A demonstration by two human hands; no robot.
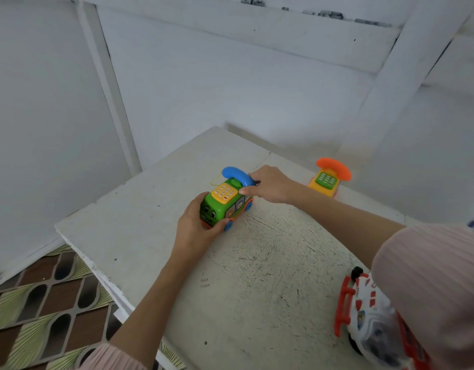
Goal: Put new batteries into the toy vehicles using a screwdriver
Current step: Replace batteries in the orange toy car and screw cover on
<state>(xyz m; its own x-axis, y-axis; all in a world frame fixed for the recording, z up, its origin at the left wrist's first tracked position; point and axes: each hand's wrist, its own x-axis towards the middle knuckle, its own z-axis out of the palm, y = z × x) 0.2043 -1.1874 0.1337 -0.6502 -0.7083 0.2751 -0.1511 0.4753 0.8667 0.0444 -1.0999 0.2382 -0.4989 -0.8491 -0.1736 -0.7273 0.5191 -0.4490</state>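
While the green toy bus (225, 206) stands on the white table (270, 276), the left hand (196, 228) grips its front; the right hand (270, 185) curls at its rear, possibly holding a dark object.

Bus toy (225, 202) on table (257, 276), near far-left corner. Left hand (196, 228) at its near end, right hand (270, 185) at far end, by handset (237, 176) on top. Second phone toy (328, 178) right of bus, at far edge. Third vehicle (369, 313) near right, partly under sleeve (430, 289).
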